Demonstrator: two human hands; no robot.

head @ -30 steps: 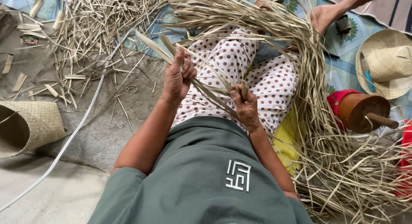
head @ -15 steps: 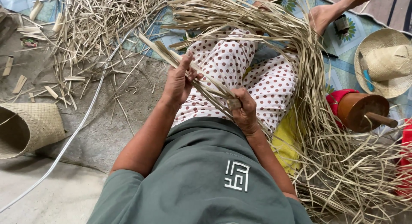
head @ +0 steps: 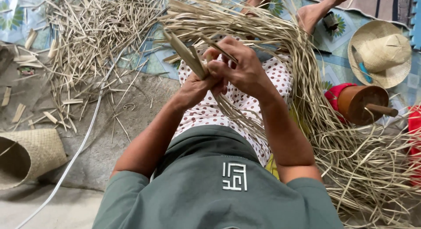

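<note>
Both hands have risen and drawn together since the earlier frames, when they were spread apart along the strips. Right hand (head: pixel 243 69) now lies over and against the left hand (head: pixel 195 86) above the lap, its fingers curled and pinched on a narrow dried leaf strip (head: pixel 221 49). Left hand, wrist bent upward, is clenched around a small bundle of strips (head: pixel 186 53), whose flat, pale tan ends project up and to the left of the fist. Remaining length of the bundle runs down past the hands across the polka-dot trousers (head: pixel 245 102). Large heap of loose strips (head: pixel 351 154) lies to the right; cut scraps (head: pixel 87 31) litter the floor at left, near a woven basket (head: pixel 30 156).
</note>
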